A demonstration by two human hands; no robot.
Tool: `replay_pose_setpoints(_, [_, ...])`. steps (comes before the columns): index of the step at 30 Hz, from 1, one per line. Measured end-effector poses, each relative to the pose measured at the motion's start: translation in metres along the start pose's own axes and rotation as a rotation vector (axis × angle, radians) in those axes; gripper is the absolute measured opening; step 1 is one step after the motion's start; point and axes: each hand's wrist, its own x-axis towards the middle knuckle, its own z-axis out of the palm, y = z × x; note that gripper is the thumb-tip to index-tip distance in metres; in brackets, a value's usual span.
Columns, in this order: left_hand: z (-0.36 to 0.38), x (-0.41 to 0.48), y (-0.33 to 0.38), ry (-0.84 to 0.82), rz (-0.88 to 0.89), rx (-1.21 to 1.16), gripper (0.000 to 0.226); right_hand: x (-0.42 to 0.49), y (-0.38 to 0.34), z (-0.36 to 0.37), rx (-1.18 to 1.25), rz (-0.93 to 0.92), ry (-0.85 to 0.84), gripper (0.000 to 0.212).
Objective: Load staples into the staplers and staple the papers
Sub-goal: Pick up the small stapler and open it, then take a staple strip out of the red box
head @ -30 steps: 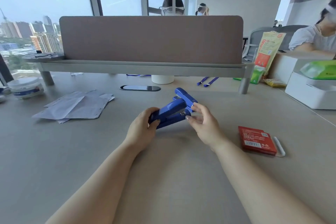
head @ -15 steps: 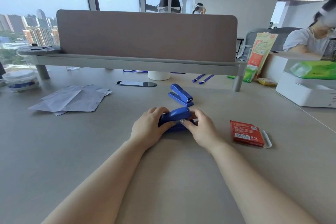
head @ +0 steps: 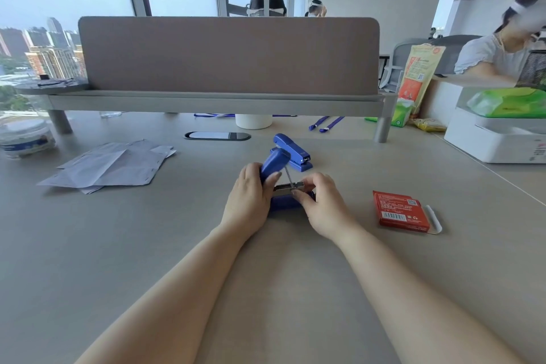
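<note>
Staplers number two, both blue plastic: the near stapler (head: 282, 186) lies on the grey counter (head: 147, 245) between the hands, its rounded top cover swung up and back so the metal staple channel shows with a thin rod slanting up from it; the second stapler (head: 292, 151) sits closed just behind it, touching neither hand. One left hand (head: 248, 201) wraps its grip around the raised cover, fingers curled closed on the blue plastic. One right hand (head: 323, 204) pinches the front of the base, thumb and fingertips clamped on the same near stapler beside the open channel. Papers (head: 112, 165) lie in one loose, creased, overlapping pile well to the left; their count cannot be told. One red staple box (head: 400, 211), flat and rectangular, rests to the right with a barcode and small white print too fine to read, and one small white strip (head: 434, 217) lies against its right edge. Farther back stand one brownish partition screen (head: 230, 53) with rounded corners, one white cylinder (head: 253, 121) under its shelf, one black oval cable port (head: 217, 135), and one round plastic tub (head: 25, 137) at far left, label unreadable
</note>
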Motion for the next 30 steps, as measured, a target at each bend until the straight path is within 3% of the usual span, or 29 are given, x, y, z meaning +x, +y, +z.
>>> replay_pose_setpoints(11, [-0.013, 0.008, -0.005, 0.258, -0.348, -0.584, 0.019, 0.004, 0.007, -0.001, -0.230, 0.008, 0.072, 0.026])
replay_pose_setpoints(15, [-0.025, 0.011, -0.014, 0.323, -0.638, -0.825, 0.024, 0.006, 0.012, -0.001, -0.258, 0.030, 0.066, 0.022])
replay_pose_setpoints(19, [-0.029, 0.009, -0.026, 0.305, -0.665, -0.517, 0.059, 0.008, 0.015, -0.001, -0.230, 0.051, 0.063, 0.017])
replay_pose_setpoints(24, [-0.026, 0.007, -0.023, 0.277, -0.629, -0.275, 0.045, 0.008, 0.017, -0.001, -0.219, 0.047, 0.066, 0.019])
replay_pose_setpoints(30, [-0.026, 0.006, -0.018, 0.207, -0.657, -0.092, 0.047, 0.007, 0.016, -0.002, -0.208, 0.056, 0.059, 0.020])
